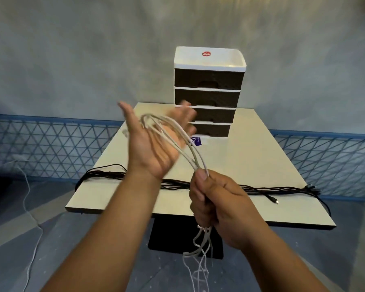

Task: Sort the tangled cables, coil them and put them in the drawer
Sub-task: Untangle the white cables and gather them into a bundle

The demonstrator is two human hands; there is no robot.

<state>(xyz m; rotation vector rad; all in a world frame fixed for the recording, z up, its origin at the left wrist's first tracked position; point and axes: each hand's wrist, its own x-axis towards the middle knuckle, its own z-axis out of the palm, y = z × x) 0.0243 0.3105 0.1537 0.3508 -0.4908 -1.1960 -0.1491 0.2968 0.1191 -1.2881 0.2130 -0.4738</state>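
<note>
White cable looks like smooth matte rubbery plastic. Drawer unit is plastic with a glossy white top; table is smooth cream laminate.

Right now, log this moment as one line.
stage: coiling white cable | right hand: grips bundle | left hand: open, loops around it | black cables: on table | drawers: closed

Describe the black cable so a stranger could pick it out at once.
Start at the white table with the drawer unit at its far end. Along the table's near edge lies the black cable, stretched side to side. Unlike the white cable held in the hands, it is dark and untouched.
</note>
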